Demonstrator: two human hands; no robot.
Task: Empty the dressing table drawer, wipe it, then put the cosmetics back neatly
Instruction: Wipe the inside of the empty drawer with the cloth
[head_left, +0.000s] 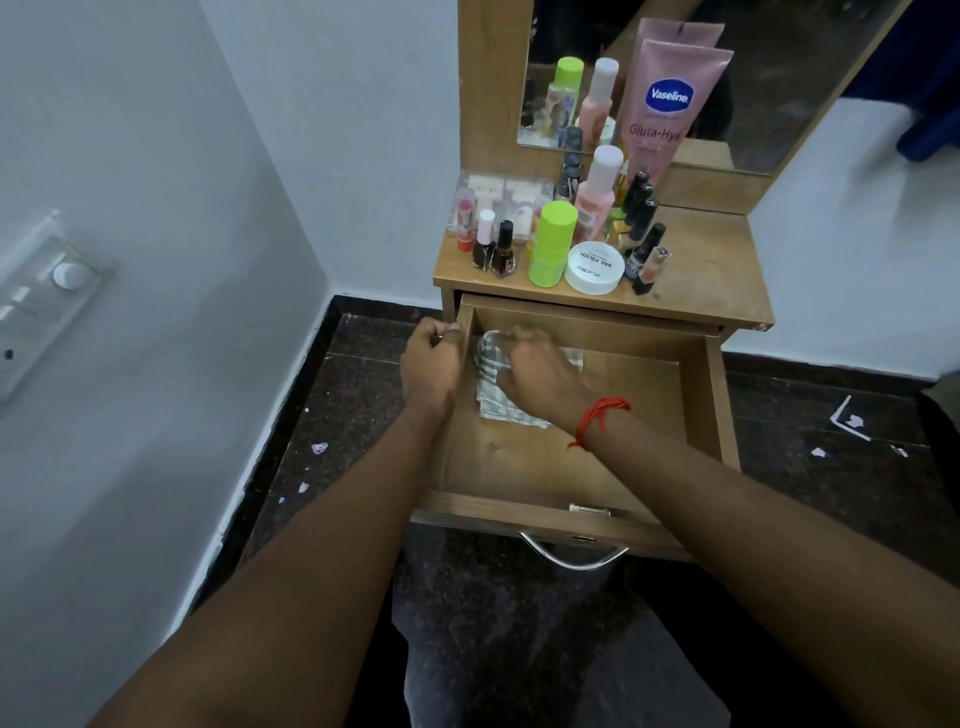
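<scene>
The wooden drawer (597, 467) of the dressing table is pulled out, and nothing lies in it but a grey-and-white cloth (493, 402) at its back left corner. My right hand (540, 376), with a red thread on the wrist, grips the cloth and presses it onto the drawer floor. My left hand (431, 358) holds the drawer's left wall near the back, fingers curled over its edge. The cosmetics stand on the tabletop (696, 275): a pink Vaseline tube (670, 104), a green-capped bottle (553, 244), a white nail-polish-remover jar (594, 267), a pink bottle (597, 192) and several nail polishes (496, 249).
A mirror (753, 78) rises behind the tabletop. The drawer has a metal handle (571, 556) on its front. White walls close in at left with a switch panel (47, 296). The dark floor (857, 467) carries paper scraps on both sides. My legs are below the drawer.
</scene>
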